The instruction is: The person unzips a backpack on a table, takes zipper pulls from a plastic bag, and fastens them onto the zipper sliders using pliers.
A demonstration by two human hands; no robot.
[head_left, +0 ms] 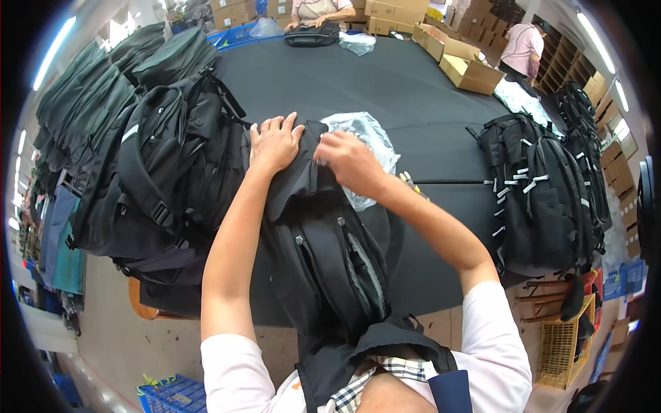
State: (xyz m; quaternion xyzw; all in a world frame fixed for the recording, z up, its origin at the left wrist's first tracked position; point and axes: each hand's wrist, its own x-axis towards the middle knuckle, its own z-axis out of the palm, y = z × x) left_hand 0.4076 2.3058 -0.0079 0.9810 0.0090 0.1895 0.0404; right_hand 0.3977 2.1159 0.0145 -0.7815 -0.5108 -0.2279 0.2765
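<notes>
A black backpack (pixel 320 255) lies on the dark table in front of me, its lower end near my body. A zipped compartment on its right side gapes and shows grey lining. My left hand (pixel 275 143) rests flat on the far end of the bag, fingers stretched out. Beside it, my right hand (pixel 350 162) is closed over the bag's upper right edge; a small shiny bit shows at the fingertips, but what they pinch is hidden. Crumpled clear plastic bag (pixel 375 141) lies just behind and right of that hand.
Piled black backpacks (pixel 162 158) crowd the left side. More backpacks (pixel 533 193) with white zip tags stand at the right. Open cardboard boxes (pixel 471 72) sit at the far right edge. One person (pixel 320 12) handles a black bag across the table (pixel 441 148); another stands far right.
</notes>
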